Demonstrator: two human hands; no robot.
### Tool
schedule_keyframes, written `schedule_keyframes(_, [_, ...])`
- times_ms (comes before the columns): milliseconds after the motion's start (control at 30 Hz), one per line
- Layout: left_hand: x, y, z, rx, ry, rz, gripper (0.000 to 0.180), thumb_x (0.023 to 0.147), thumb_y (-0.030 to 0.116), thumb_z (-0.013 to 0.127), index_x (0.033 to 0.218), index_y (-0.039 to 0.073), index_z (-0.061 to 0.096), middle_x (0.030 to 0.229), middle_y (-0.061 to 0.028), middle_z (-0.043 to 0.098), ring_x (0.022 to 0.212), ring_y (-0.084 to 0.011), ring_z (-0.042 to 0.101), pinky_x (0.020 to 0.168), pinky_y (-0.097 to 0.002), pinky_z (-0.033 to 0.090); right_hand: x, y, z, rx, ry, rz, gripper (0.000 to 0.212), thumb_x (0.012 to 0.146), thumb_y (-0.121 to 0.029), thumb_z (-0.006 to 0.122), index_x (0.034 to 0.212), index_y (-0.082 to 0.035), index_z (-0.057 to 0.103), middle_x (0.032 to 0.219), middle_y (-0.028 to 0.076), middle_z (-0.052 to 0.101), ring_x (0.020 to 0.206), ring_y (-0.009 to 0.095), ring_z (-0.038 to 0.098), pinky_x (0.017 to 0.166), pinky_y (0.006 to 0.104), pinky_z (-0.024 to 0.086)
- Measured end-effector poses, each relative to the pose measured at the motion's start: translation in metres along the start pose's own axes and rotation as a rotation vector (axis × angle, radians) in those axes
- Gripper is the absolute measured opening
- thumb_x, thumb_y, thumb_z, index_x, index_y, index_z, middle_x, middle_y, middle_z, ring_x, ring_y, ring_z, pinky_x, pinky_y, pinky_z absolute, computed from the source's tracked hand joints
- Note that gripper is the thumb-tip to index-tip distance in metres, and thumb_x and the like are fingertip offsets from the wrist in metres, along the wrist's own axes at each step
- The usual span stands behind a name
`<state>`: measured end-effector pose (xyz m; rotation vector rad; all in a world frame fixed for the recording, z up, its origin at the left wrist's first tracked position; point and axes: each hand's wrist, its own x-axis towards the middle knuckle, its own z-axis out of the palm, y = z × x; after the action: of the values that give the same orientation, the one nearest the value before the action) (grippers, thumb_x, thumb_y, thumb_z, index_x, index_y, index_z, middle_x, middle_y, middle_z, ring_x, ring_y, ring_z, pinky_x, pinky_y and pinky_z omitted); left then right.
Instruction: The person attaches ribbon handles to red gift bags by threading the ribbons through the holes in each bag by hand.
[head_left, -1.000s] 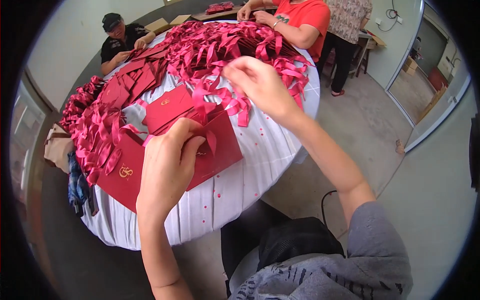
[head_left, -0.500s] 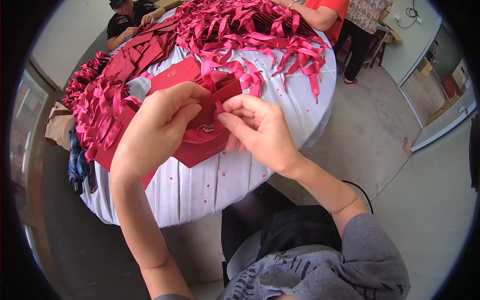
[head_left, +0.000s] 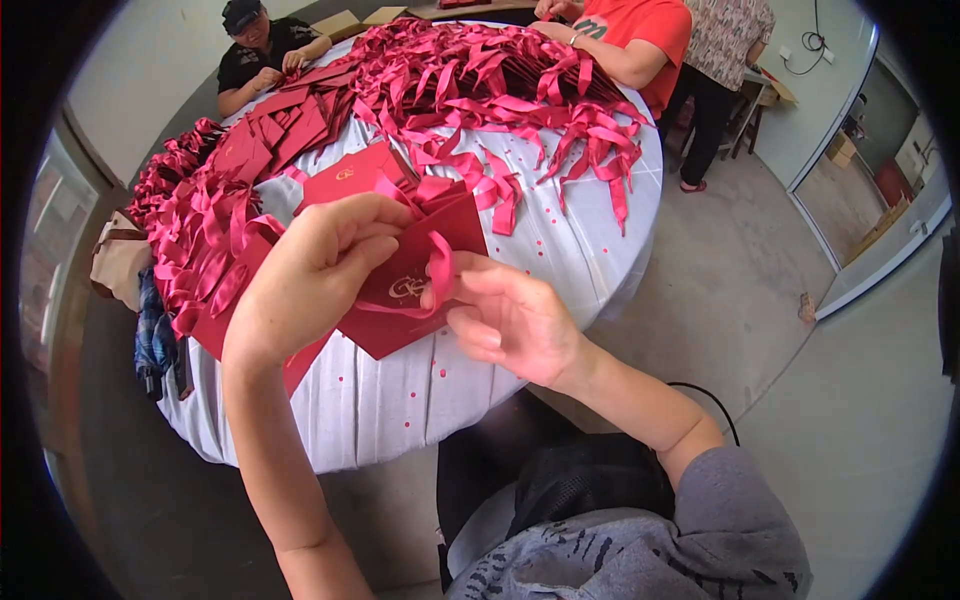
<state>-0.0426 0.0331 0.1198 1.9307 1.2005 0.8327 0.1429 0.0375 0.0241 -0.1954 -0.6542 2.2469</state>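
Observation:
A dark red paper gift bag (head_left: 385,335) with a gold emblem is tilted in front of me over the table. My left hand (head_left: 325,250) is closed on the upper left part of this bag, its fingertips partly hidden by the hand itself. A pink-red ribbon handle (head_left: 441,268) loops across the bag's front. On the bag's right side, my right hand (head_left: 525,315) has its fingers bent at the loop. One fingertip shows inside the ribbon, while the other fingers curl loosely below. Another red bag (head_left: 345,177) lies just behind.
A round table with a white cloth (head_left: 590,235) carries a big heap of ribboned red bags (head_left: 480,70) and flat red bags (head_left: 285,125). Two people work at its far side; another stands behind. A beige bag (head_left: 120,255) and blue plaid cloth (head_left: 152,325) hang at left.
My right hand has turned and dropped a little, its pinch loosened, with the ribbon now looped over its fingers. The left hand keeps its hold on the bag.

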Motion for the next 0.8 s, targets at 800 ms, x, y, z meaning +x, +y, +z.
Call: schedule_keyframes(800, [-0.013, 0.008, 0.033, 0.255, 0.336, 0.211, 0.026, 0.082, -0.006, 0.055, 0.106, -0.002, 0.043, 0.089, -0.0191, 0.065, 0.081, -0.0319, 0.066, 0.067, -0.0354, 0.05, 0.046, -0.091, 0.06, -1.96, -0.094, -0.274, 0.018, 0.072, -0.016, 0.063, 0.07, 0.002, 0.063, 0.059, 0.007, 0.058, 0.055, 0.015, 0.056, 0.054, 0.0305, 0.044])
